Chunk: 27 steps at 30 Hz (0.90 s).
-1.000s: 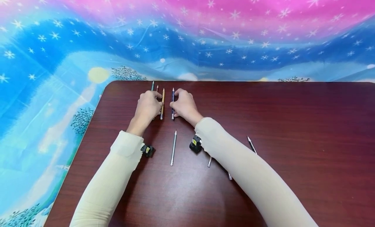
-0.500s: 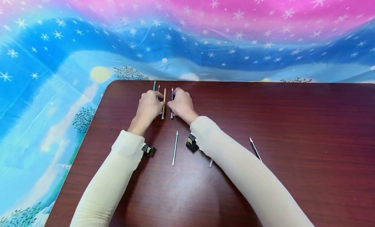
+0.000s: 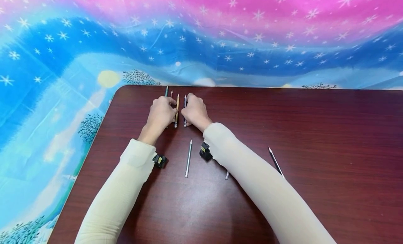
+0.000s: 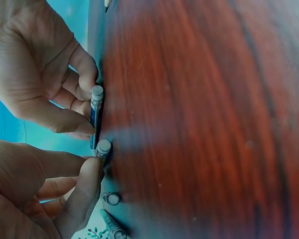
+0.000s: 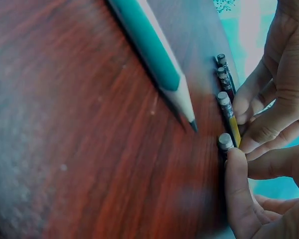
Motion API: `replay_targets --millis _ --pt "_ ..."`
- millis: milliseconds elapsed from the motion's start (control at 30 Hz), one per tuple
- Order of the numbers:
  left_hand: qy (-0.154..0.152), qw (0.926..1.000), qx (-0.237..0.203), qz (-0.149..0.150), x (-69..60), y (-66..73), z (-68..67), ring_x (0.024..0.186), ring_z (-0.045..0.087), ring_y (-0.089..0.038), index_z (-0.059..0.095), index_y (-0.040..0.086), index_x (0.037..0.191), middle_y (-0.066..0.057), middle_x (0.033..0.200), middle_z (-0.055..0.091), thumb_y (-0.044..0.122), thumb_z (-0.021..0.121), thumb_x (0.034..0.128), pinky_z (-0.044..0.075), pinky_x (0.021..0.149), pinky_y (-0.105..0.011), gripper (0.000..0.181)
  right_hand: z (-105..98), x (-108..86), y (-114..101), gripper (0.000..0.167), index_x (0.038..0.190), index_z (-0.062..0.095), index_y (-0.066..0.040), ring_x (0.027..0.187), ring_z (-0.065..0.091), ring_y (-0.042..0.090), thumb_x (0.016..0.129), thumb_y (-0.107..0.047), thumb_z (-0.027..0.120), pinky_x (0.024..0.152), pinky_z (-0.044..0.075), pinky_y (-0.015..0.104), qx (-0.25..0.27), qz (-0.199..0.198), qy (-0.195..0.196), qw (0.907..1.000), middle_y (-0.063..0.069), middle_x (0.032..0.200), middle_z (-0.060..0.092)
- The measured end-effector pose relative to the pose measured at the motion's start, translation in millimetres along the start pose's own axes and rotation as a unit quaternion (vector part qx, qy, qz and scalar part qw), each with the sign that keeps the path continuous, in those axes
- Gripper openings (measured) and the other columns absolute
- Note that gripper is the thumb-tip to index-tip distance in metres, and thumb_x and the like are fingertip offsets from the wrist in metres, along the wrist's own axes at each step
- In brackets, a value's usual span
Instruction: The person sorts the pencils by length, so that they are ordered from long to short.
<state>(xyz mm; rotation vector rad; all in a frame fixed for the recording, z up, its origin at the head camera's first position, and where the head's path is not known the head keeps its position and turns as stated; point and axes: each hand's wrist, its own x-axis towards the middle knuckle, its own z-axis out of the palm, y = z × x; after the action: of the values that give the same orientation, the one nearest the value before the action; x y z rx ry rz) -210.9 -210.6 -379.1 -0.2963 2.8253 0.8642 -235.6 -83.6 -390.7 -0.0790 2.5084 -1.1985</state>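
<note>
In the head view my left hand (image 3: 161, 113) pinches a yellow pencil (image 3: 177, 111) between thumb and fingers near the table's far edge. Just right of it, a dark blue pencil (image 3: 185, 122) is pinched by my right hand (image 3: 196, 110). A narrow gap separates these two pencils, both with tips pointing away. Left of the yellow one lie a green pencil (image 3: 167, 91) and a red pencil (image 3: 171, 94), mostly hidden by my left hand. The right wrist view shows the eraser ends of the yellow pencil (image 5: 224, 98) and blue pencil (image 5: 225, 141) side by side.
Nearer on the brown table (image 3: 315, 132) lies a green-grey pencil (image 3: 188, 159). Another pencil (image 3: 227, 175) and a black pencil (image 3: 275, 161) are partly covered by my right arm. A snowflake-patterned cloth (image 3: 201, 37) hangs behind the table's far edge.
The dark blue pencil in my right hand has come closer to the yellow pencil, narrowing the gap. My left hand stays nearly in place; the view has shifted slightly.
</note>
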Motion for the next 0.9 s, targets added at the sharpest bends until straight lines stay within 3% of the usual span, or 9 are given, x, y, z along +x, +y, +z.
replay_targets --millis 133,267,900 --pt "0.001 1.0000 -0.003 0.001 0.3 0.0 0.3 0.074 0.077 -0.021 0.068 0.007 0.137 -0.016 0.114 0.076 0.015 0.063 0.1051 0.060 0.061 -0.031 0.033 -1 2.2 4 0.044 0.141 0.055 -0.004 0.044 0.063 0.016 0.098 0.000 0.058 0.050 0.060 0.029 0.041 0.010 -0.006 0.9991 0.023 0.116 0.070" --pt "0.001 1.0000 -0.007 0.001 0.6 -0.1 0.5 0.074 0.076 -0.022 0.068 0.007 0.137 -0.016 0.113 0.076 0.015 0.063 0.1054 0.059 0.059 -0.030 0.033 0 2.9 8 0.041 0.141 0.055 -0.004 0.045 0.064 0.016 0.100 0.001 0.059 0.051 0.061 0.030 0.097 0.018 -0.007 0.9951 0.026 0.120 0.068" --pt "-0.003 1.0000 -0.009 0.002 0.3 1.1 0.0 0.076 0.078 -0.022 0.067 0.006 0.137 -0.017 0.112 0.077 0.015 0.063 0.1052 0.061 0.062 -0.029 0.034 1 0.0 11 0.041 0.138 0.058 -0.005 0.044 0.062 0.014 0.098 0.002 0.067 0.052 0.061 0.030 0.144 0.025 -0.010 0.9892 0.024 0.098 0.073"
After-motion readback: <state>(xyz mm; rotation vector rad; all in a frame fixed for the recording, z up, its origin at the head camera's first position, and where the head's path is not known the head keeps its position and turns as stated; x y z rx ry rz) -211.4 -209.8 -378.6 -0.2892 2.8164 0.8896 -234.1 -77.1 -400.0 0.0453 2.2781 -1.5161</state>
